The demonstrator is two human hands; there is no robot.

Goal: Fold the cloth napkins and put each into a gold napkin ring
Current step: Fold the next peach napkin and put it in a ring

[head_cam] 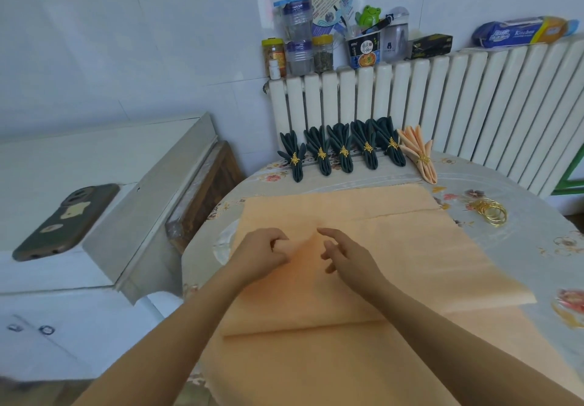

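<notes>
Head view: 5 dark green ringed napkins [343, 149] + 1 peach [418, 152] done; left hand [262, 255] seemingly pinching the peach napkin stack [395, 257], right hand [344, 252] fingers loose, spare gold rings [491, 211] left.

Large peach cloth napkin [395, 247]: matt, soft woven fabric w/ faint creases. Five dark green folded cloth napkins [343, 148], also matt. Loose gold metal napkin rings [489, 211]: shiny, polished. Floral plastic table cover [537, 247]: smooth, slight sheen. White ribbed radiator [442, 96]: painted metal, semi-gloss. Wall tiles [126, 42]: glossy. Dark green phone case [66, 220]: matt. Brown wooden frame [208, 184]: glossy film wrap.
</notes>
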